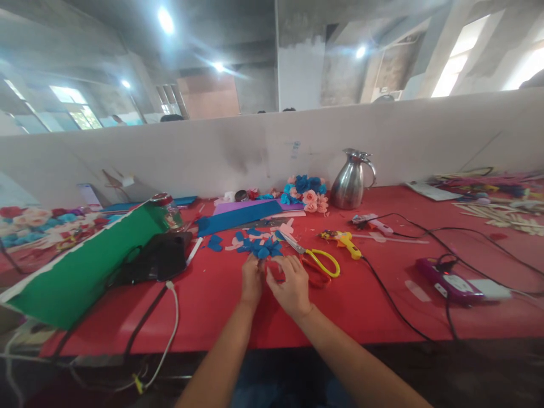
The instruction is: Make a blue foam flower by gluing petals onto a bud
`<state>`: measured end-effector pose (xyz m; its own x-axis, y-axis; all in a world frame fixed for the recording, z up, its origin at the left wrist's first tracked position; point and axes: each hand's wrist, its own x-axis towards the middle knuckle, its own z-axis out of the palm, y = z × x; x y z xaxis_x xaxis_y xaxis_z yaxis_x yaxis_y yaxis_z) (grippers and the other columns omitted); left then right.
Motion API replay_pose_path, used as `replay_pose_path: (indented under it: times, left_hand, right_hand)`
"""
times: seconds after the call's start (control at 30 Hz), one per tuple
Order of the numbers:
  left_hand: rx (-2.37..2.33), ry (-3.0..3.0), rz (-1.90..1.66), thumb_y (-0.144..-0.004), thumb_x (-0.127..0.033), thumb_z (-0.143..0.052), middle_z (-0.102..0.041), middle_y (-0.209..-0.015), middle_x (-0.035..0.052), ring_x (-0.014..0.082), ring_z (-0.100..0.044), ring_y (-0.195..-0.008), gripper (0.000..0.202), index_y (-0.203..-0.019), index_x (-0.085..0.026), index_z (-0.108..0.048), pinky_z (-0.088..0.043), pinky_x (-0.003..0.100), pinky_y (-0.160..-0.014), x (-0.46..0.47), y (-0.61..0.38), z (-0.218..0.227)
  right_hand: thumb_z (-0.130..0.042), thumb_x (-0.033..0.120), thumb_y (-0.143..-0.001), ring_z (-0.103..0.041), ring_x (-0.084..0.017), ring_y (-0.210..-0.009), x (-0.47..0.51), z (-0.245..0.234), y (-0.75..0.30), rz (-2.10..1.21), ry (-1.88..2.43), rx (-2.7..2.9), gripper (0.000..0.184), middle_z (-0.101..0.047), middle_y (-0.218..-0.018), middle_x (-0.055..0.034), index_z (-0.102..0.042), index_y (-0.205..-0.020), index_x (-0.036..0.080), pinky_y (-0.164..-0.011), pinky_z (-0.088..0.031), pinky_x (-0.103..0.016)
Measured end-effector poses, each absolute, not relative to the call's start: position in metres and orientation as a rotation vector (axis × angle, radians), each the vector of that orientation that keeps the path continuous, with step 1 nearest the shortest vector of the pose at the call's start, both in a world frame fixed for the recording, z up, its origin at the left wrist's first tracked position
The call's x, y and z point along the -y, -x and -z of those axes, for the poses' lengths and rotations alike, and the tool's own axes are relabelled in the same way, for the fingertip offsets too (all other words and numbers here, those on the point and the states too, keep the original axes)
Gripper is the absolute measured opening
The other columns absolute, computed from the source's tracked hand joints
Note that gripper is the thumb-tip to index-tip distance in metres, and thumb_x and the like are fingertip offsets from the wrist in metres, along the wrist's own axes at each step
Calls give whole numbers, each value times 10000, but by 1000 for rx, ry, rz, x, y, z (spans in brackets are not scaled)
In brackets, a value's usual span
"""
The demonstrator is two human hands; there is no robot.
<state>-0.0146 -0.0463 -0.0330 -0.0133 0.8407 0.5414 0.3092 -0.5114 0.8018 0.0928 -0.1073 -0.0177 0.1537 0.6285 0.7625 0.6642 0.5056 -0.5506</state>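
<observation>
Just above the red table, my left hand (252, 279) is closed at the base of a blue paper flower (264, 248); its fingertips are partly hidden. My right hand (293, 285) is close beside it, fingers curved and thumb apart, the index finger near the petals. Loose blue petals (215, 243) and pink paper scraps (233, 244) lie behind the flower. Scissors with yellow handles (323, 263) rest right of my right hand, blades pointing toward the petals.
A yellow glue gun (351, 246), a pink glue gun (379, 225) and a purple power strip (450, 281) with cables lie to the right. Behind are blue paper strips (242, 217), finished flowers (310, 195) and a steel jug (351, 181). A black device (155, 258) and green board (85, 266) stand left.
</observation>
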Motion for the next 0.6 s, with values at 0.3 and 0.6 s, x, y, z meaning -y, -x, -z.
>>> replay_pose_path:
  times: [0.3,0.6]
  left_hand:
    - [-1061,-1908,-1575,-832,-231,-504,-699,-875,64,199,-631,-800,193,-848,-184,-691,-492,324,-755,46,15,37]
    - [-1021,-1879,-1663,-798,-202,-531,-672,-855,61,189,-619,-774,135,-828,-175,-660,-497,306,-709,50,14,37]
  right_hand:
    - [-543,171,-875,-479,-184,-738,101,18,-97,184,1210,1604,136,-596,-756,-23,-667,-885,226,-718,-366,-321]
    - [-584,205,-863,-464,-188,-775,102,11,-94,281,1247,1586,128,-584,-801,-26,-683,-920,263,-738,-335,-335]
